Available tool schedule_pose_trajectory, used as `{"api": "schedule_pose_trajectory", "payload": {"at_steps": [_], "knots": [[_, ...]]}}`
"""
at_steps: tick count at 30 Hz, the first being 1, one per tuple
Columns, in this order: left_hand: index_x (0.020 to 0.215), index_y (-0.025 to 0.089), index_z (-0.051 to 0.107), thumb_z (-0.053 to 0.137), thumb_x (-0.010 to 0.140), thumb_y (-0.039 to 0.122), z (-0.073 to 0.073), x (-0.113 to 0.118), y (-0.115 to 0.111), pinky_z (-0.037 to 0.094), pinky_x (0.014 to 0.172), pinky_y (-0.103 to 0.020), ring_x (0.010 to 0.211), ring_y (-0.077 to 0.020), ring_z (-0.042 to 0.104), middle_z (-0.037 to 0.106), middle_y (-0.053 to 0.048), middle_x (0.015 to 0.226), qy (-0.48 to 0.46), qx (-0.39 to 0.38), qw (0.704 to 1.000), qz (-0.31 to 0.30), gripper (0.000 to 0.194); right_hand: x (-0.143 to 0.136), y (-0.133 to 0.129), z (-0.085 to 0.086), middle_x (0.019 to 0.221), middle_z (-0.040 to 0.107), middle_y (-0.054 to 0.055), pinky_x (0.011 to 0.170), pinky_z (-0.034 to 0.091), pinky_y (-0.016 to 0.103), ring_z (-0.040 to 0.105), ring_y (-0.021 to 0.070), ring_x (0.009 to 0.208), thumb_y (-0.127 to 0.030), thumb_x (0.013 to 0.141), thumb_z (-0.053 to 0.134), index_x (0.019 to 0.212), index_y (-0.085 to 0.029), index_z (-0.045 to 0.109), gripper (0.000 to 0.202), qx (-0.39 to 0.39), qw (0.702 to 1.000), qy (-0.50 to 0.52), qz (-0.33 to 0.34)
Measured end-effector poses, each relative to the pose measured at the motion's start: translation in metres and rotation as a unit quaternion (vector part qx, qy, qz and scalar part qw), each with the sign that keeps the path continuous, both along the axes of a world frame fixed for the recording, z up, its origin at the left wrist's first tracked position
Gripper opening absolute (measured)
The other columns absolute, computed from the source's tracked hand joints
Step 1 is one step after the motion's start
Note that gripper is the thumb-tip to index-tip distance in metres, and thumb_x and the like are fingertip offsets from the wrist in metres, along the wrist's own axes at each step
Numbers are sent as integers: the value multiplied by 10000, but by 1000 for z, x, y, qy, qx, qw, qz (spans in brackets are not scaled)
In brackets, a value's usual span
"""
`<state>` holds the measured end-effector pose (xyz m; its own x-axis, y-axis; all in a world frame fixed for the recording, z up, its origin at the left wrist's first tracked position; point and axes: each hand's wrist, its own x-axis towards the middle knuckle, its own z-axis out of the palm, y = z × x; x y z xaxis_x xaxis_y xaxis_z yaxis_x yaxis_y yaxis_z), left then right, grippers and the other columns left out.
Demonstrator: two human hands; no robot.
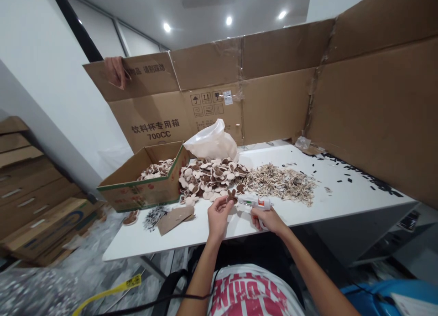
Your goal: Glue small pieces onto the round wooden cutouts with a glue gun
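Observation:
My left hand (219, 215) pinches a small brown felt bunny-shaped piece (232, 196) just above the table. In my right hand (268, 218) is a white glue gun (253, 202) with orange parts, its nozzle pointing left at the felt piece. Whether the nozzle touches the piece is too small to tell. Behind my hands lies a pile of white and brown felt pieces (210, 177). To its right spreads a heap of thin cream-coloured loops or strings (278, 181).
A cardboard box (143, 195) with more felt pieces stands at the left. Brown sheets (176, 219) and black bits (155, 215) lie nearby. A white plastic bag (214, 142) sits behind. Tall cardboard walls (273, 101) border the table (137, 243); another person's hand (116, 72) holds the top edge.

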<state>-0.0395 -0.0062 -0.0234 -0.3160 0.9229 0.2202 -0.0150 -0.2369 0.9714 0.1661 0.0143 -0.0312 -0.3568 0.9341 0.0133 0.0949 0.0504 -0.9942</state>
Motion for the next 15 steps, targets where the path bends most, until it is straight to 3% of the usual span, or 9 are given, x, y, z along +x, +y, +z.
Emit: {"api": "schedule_pose_trajectory", "payload": {"at_steps": [15], "knots": [[1091, 140, 761, 875, 758, 441, 5, 2, -2, 604, 889, -365, 949, -252, 763, 799, -133, 1026, -5, 4, 1000, 3, 463, -2, -1, 3, 477, 578, 52, 413, 421, 231, 551, 184, 405, -472, 732, 534, 518, -195, 634, 364, -16, 1000, -1, -15]]}}
